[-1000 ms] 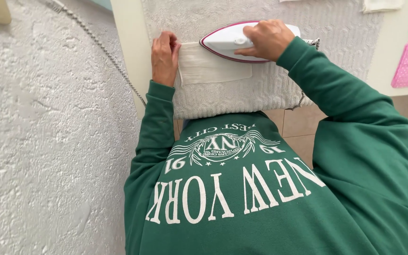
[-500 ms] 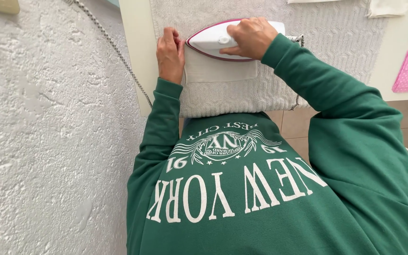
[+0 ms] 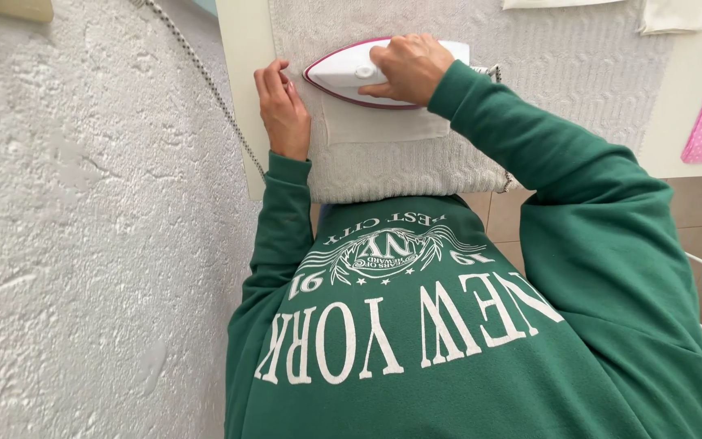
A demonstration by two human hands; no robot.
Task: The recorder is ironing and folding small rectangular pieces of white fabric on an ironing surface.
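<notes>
Gripping white iron [image 3: 351,73] with right hand [image 3: 404,67], left hand [image 3: 282,110] flat beside cloth [image 3: 383,126]

The person wears a dark green sweatshirt with long sleeves ending in ribbed cuffs at the bare left hand [image 3: 283,110] and right hand [image 3: 405,68], its chest printed with large white lettering and a winged crest.

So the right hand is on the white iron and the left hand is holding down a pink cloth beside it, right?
Not quite: in the head view the cloth is white, not pink. The right hand does grip the white iron, and the left hand presses the cloth's edge beside it.
</notes>
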